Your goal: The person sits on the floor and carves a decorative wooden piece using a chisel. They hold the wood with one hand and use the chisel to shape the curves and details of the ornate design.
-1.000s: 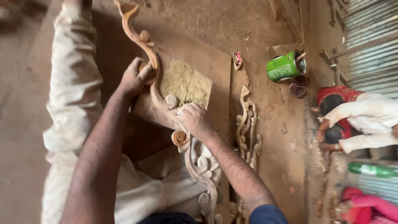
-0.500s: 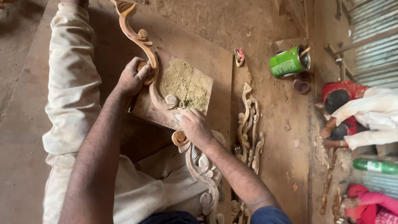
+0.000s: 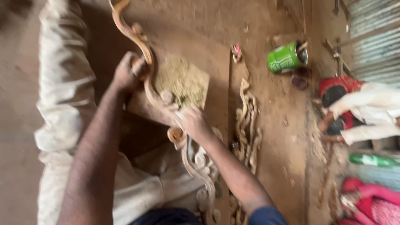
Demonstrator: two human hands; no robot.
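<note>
A long carved wooden scroll piece runs from the top of the view down across my lap. My left hand grips it near its upper curve. My right hand presses on its middle part, fingers closed over the carving; whether it holds anything small is blurred. Under the carving lies a wooden board with a patch of pale yellowish sawdust. My leg in light trousers stretches along the left.
Another carved wooden piece lies on the dirt floor to the right. A green can lies on its side at upper right. Another person in red and white sits at the right edge beside a green bottle.
The view has blurred and shifted slightly. My right hand has slid a little down and right along the carving. My left hand keeps its grip.
</note>
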